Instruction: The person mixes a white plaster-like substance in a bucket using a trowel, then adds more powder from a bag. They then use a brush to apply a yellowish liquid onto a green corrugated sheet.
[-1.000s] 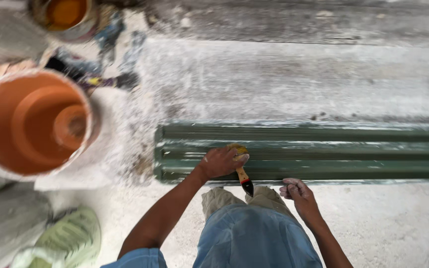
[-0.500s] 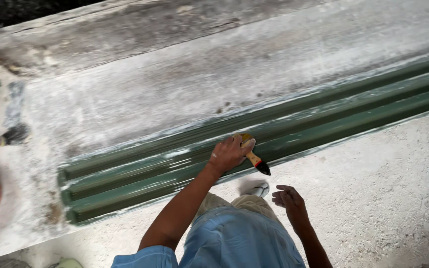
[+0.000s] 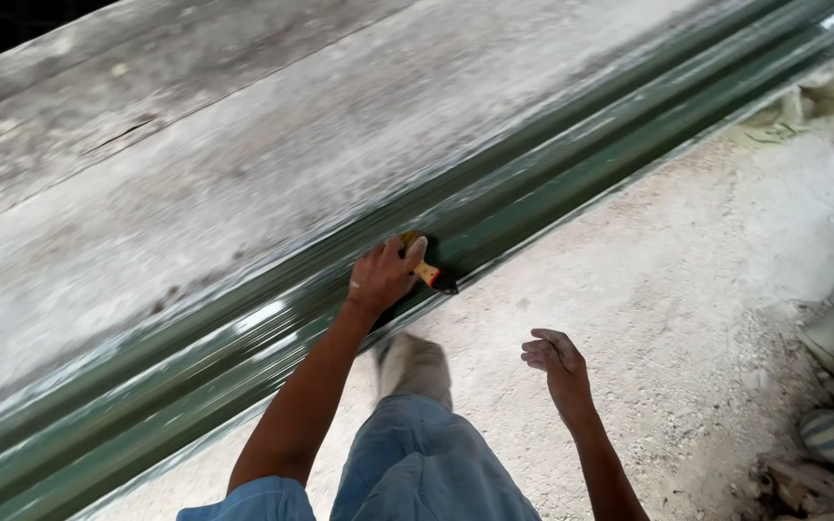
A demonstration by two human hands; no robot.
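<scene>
Down on the ground, running from near left to far right, lies the long green ribbed strip with shiny wet paint. I see my left hand resting on it, near the middle. Its fingers are curled tight around a small paintbrush with a yellow handle and dark bristles. The bristles point right and sit at the near edge of the strip.

My right hand hangs in the air over the pale dusty ground, apart from the strip. Its fingers are loose and a bit bent, and it holds nothing.

To paint well, I think the brush should slide along the grooves, not across them. Long, slow strokes would keep the paint smooth. I would press softly, so no drips run over the near edge.
</scene>
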